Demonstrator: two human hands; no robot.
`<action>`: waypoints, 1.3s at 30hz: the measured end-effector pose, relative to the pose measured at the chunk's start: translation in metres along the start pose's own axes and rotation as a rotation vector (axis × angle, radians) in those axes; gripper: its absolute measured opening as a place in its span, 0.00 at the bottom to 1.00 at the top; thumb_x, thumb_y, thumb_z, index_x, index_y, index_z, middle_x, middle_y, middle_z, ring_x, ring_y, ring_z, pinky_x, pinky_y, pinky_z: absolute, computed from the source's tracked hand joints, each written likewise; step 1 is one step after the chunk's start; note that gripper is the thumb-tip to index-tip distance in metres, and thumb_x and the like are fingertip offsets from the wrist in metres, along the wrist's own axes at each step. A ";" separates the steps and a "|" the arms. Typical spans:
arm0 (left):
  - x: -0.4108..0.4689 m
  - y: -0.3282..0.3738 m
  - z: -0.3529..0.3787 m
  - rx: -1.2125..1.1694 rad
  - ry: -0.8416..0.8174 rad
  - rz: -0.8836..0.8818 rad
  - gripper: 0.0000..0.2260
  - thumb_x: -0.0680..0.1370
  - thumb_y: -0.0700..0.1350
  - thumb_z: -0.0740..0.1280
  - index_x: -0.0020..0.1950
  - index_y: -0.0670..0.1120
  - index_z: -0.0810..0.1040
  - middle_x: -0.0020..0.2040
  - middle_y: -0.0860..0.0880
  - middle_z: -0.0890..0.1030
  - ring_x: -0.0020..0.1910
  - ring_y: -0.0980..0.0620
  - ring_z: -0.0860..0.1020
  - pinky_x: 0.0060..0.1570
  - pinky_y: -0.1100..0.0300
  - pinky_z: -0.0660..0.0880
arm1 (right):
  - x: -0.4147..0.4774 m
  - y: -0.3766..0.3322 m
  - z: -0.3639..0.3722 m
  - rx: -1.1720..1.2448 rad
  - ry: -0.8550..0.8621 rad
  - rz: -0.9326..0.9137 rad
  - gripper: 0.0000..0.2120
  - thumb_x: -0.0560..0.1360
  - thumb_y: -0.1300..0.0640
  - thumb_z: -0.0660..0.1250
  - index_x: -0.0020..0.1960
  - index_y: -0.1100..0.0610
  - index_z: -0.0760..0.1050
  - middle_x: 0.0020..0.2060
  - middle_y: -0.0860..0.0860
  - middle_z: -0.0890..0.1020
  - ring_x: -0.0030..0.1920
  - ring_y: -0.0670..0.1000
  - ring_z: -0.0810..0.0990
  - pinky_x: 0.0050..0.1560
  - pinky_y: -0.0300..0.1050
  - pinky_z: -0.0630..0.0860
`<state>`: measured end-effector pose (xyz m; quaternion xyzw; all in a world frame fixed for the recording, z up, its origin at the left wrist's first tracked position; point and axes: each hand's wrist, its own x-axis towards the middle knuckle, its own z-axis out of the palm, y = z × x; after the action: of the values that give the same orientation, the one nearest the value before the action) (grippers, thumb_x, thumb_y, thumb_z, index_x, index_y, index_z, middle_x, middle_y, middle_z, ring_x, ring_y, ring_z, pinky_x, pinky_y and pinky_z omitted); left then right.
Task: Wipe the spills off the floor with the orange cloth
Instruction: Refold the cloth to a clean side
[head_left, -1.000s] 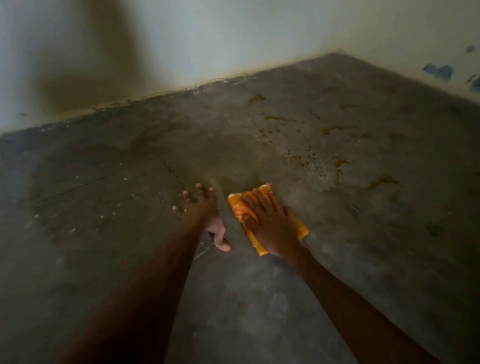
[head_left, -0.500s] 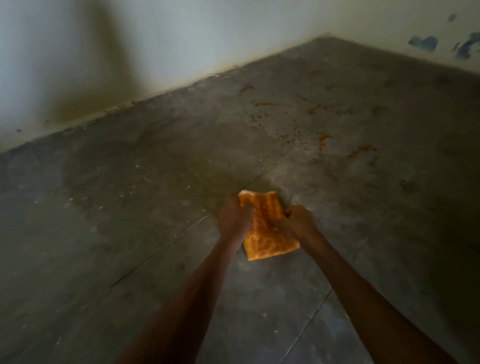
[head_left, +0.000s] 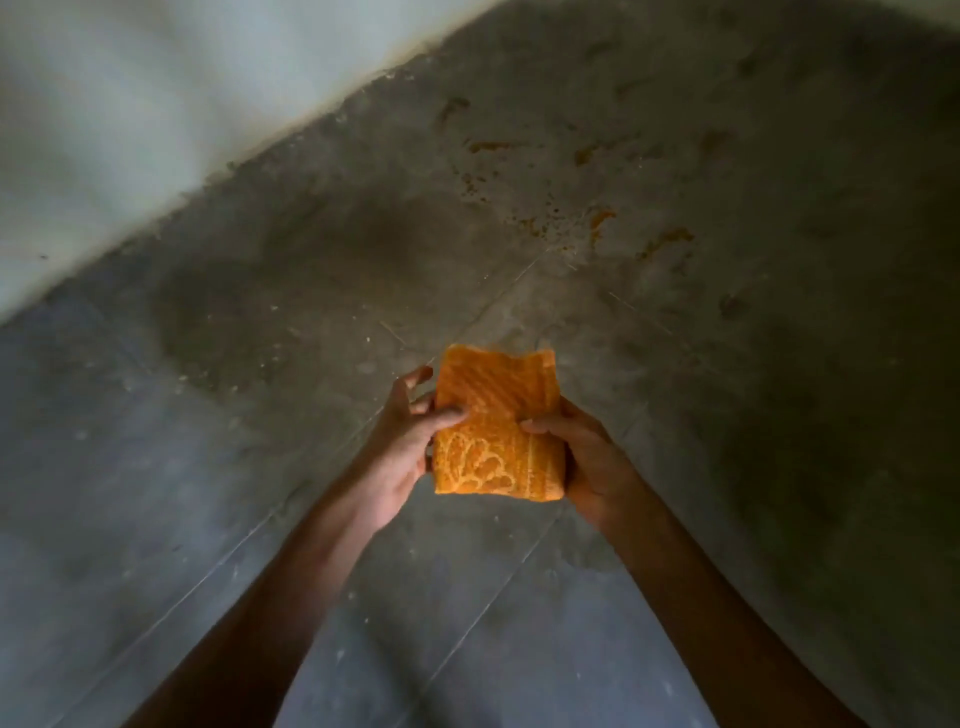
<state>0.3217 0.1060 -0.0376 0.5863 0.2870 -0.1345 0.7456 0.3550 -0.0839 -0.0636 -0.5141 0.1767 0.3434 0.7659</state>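
Hands (head_left: 397, 457) (head_left: 589, 465) grip cloth (head_left: 496, 415); spills (head_left: 600, 221) beyond.

A bare concrete floor (head_left: 171, 519) fills most of the frame, grey, rough and mottled. A pale wall (head_left: 145, 104) takes the upper left of the frame. Its foot runs as a slanting line from the left edge up to the top centre, with a ragged, dirty border where it meets the floor. Thin straight lines (head_left: 498, 296) score the floor on the slant, from the centre toward the lower left and the bottom. A darker patch (head_left: 363, 249) lies on the floor just below the wall, at upper centre. Small pale specks (head_left: 234, 387) dot the left centre. The light is dim: the floor looks bluish-grey at lower left and sinks into deep shadow (head_left: 857, 389) toward the right edge.
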 end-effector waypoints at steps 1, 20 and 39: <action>-0.023 0.011 0.009 0.066 0.019 0.041 0.32 0.73 0.37 0.73 0.71 0.55 0.63 0.61 0.46 0.80 0.53 0.50 0.82 0.44 0.51 0.79 | -0.024 -0.010 0.003 -0.003 0.027 -0.009 0.29 0.63 0.62 0.73 0.64 0.57 0.78 0.58 0.59 0.84 0.58 0.62 0.83 0.53 0.58 0.81; -0.382 0.384 0.298 0.246 -0.123 0.132 0.26 0.67 0.48 0.72 0.64 0.47 0.72 0.58 0.46 0.78 0.50 0.60 0.80 0.43 0.65 0.78 | -0.467 -0.435 0.045 -0.321 0.335 -0.007 0.46 0.54 0.47 0.76 0.71 0.51 0.70 0.65 0.55 0.78 0.61 0.60 0.79 0.62 0.64 0.76; 0.032 0.291 0.442 0.596 -0.147 0.148 0.19 0.71 0.41 0.72 0.56 0.60 0.73 0.42 0.53 0.80 0.32 0.60 0.78 0.32 0.63 0.75 | -0.129 -0.491 -0.207 -0.478 0.361 0.120 0.18 0.74 0.56 0.75 0.60 0.52 0.72 0.50 0.47 0.80 0.51 0.48 0.84 0.43 0.43 0.80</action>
<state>0.6225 -0.2302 0.2410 0.7871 0.1368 -0.1998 0.5673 0.6293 -0.4322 0.2592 -0.7211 0.2540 0.3229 0.5579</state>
